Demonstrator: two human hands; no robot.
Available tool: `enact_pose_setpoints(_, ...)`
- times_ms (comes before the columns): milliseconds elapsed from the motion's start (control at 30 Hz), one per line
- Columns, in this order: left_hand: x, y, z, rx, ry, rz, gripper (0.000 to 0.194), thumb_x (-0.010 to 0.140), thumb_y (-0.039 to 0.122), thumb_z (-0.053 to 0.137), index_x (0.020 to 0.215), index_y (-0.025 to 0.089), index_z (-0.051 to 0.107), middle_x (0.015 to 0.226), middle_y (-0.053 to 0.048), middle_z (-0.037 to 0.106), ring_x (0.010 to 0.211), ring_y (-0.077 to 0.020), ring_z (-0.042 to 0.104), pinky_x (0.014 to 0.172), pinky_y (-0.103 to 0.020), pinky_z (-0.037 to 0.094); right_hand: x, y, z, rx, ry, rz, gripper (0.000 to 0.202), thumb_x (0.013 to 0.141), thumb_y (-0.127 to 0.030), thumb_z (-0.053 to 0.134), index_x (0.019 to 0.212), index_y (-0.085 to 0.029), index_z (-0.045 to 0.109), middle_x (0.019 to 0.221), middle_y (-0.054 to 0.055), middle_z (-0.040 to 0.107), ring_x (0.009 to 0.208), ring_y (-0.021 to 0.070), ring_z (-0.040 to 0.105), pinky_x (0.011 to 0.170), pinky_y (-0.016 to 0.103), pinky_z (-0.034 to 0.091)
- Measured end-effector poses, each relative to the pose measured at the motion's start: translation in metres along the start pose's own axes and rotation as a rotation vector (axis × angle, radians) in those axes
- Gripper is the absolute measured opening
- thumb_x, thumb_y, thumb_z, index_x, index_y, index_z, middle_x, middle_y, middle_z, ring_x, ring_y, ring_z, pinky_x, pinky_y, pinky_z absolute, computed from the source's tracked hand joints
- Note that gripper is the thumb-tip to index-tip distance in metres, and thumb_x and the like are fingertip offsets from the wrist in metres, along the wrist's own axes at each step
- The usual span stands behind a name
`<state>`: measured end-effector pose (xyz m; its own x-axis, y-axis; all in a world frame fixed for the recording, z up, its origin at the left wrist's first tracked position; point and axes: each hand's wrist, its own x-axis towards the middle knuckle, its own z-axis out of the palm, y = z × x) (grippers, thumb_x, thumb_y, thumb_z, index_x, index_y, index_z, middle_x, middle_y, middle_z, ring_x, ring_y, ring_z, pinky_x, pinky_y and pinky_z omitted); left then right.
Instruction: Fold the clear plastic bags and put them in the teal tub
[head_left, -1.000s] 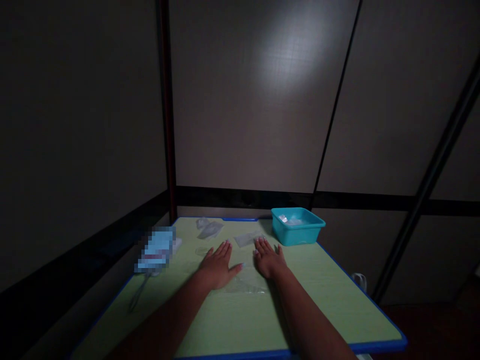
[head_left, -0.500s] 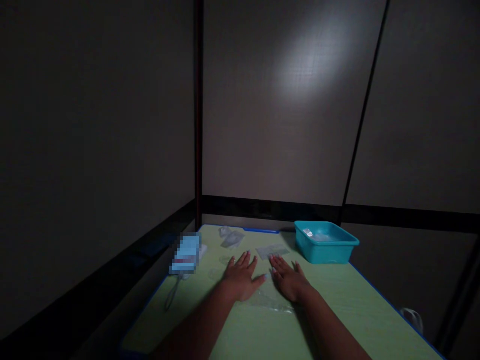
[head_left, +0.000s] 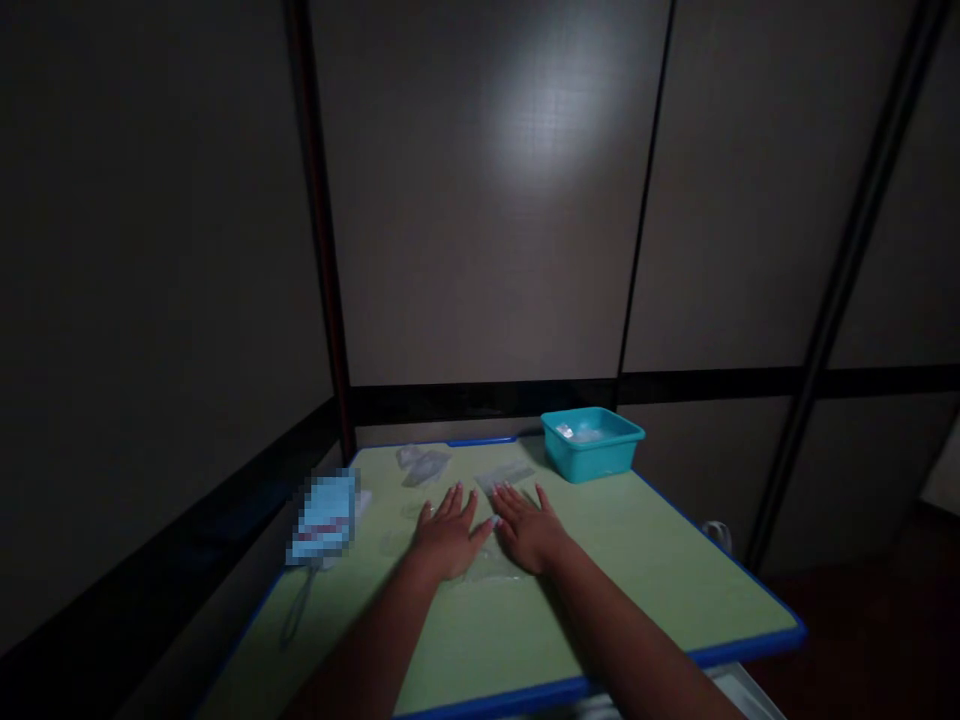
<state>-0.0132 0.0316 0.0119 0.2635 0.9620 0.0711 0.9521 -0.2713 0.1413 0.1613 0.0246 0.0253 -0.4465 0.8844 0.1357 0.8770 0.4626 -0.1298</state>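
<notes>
Now L hand (head_left: 448, 545) and R hand (head_left: 531, 532) lie open, gripping nothing, over the clear plastic bag (head_left: 491, 570) on the green tabletop (head_left: 637, 580), smoothing prob. part-done, w/ the crumpled bag (head_left: 429, 467) behind not yet flattened.

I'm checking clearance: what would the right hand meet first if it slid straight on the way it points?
Apparently the flat translucent plastic just beyond the right hand; whether its fingers touch it is unclear.

Head-worn view, facing forward, down over table (head_left: 495, 635)
</notes>
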Motion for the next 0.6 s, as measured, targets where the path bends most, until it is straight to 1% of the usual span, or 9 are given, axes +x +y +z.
enact_pose_setpoints(67,0.002,-0.001,0.004,0.001,0.012,-0.010,0.076,0.079,0.069,0.004,0.140,0.024,0.017,0.147,-0.008,0.007,0.135,-0.0247,0.003,0.103,-0.056,0.009,0.001,0.001,0.001,0.023,-0.055,0.052,0.053,0.090,-0.039,0.007,0.140,-0.024,0.012,0.146,0.001,0.016,0.134,0.0156,0.010,0.104,0.049,-0.007)
enact_pose_setpoints(133,0.004,-0.002,0.008,0.002,0.018,-0.017,0.075,0.079,0.069,0.006,0.140,0.026,0.016,0.147,-0.007,0.006,0.135,-0.0257,0.003,0.102,-0.057,0.010,0.000,0.006,0.000,0.041,-0.080,0.110,0.053,0.090,-0.040,0.006,0.140,-0.025,0.010,0.146,-0.001,0.014,0.134,0.0150,0.008,0.104,0.050,-0.006)
enact_pose_setpoints(233,0.006,-0.003,0.011,0.008,0.030,-0.022,0.072,0.080,0.068,0.009,0.139,0.027,0.017,0.147,-0.006,0.008,0.135,-0.0263,0.005,0.101,-0.058,0.011,-0.002,0.016,-0.002,0.057,-0.076,0.181,0.053,0.089,-0.040,0.007,0.140,-0.026,0.010,0.146,-0.001,0.013,0.134,0.0150,0.008,0.103,0.052,-0.005)
enact_pose_setpoints(300,0.005,-0.004,0.009,0.018,0.061,-0.020,0.068,0.083,0.065,0.011,0.139,0.028,0.019,0.147,-0.007,0.013,0.135,-0.0259,0.008,0.101,-0.057,0.011,-0.003,0.020,-0.003,0.056,-0.072,0.218,0.053,0.089,-0.040,0.006,0.140,-0.026,0.010,0.146,-0.001,0.013,0.134,0.0152,0.009,0.103,0.053,-0.004)
enact_pose_setpoints(400,0.003,-0.005,-0.001,0.063,0.190,0.001,0.062,0.086,0.058,0.016,0.139,0.027,0.021,0.145,-0.008,0.020,0.134,-0.0244,0.013,0.102,-0.055,0.009,-0.001,0.023,-0.003,0.043,-0.072,0.240,0.054,0.089,-0.042,0.005,0.140,-0.026,0.010,0.146,-0.002,0.011,0.134,0.0141,0.006,0.103,0.052,-0.003)
enact_pose_setpoints(500,0.000,0.001,-0.011,0.128,0.326,0.013,0.058,0.087,0.054,0.022,0.137,0.025,0.027,0.144,-0.008,0.024,0.134,-0.0234,0.013,0.105,-0.051,0.003,0.001,0.022,-0.002,0.036,-0.080,0.255,0.054,0.089,-0.043,0.004,0.140,-0.026,0.009,0.147,-0.003,0.009,0.134,0.0135,0.004,0.104,0.051,-0.002)
enact_pose_setpoints(600,-0.005,0.009,-0.011,0.174,0.383,0.036,0.057,0.086,0.054,0.025,0.135,0.025,0.032,0.145,-0.008,0.023,0.134,-0.0236,0.011,0.104,-0.051,-0.001,0.001,0.022,-0.003,0.052,-0.087,0.269,0.055,0.089,-0.045,0.004,0.140,-0.025,0.009,0.147,-0.002,0.008,0.134,0.0146,0.003,0.104,0.053,-0.001)
